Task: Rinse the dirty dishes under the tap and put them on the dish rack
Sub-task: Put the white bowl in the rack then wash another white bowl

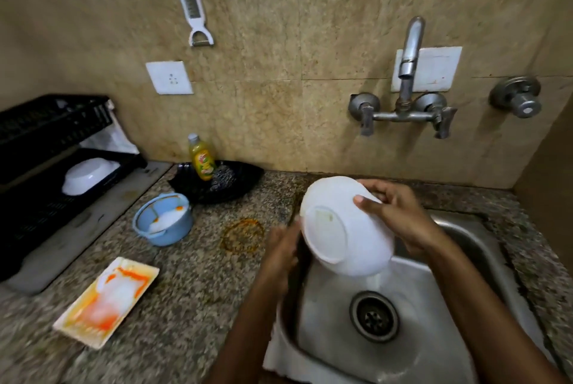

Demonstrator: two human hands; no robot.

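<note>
A white bowl (344, 228) is tipped on its side over the steel sink (465, 349), its base facing me, and water pours from its lower edge towards the drain (374, 316). My right hand (400, 219) grips its upper right rim with the thumb on the outside. My left hand (283, 251) holds its left edge; those fingers are hidden behind the bowl. The tap (408, 51) stands on the wall above. On the black dish rack (46, 147) at the left lies an upturned white dish (88, 175). A blue bowl (162, 219) and a white rectangular plate (108, 301) smeared orange sit on the counter.
A black tray (235, 182) at the wall holds a yellow soap bottle (202, 158) and a scrubber. An orange ring stain (243, 234) marks the granite counter. A grater (192, 5) and a socket (169, 78) are on the wall; a round valve (516, 98) is at right.
</note>
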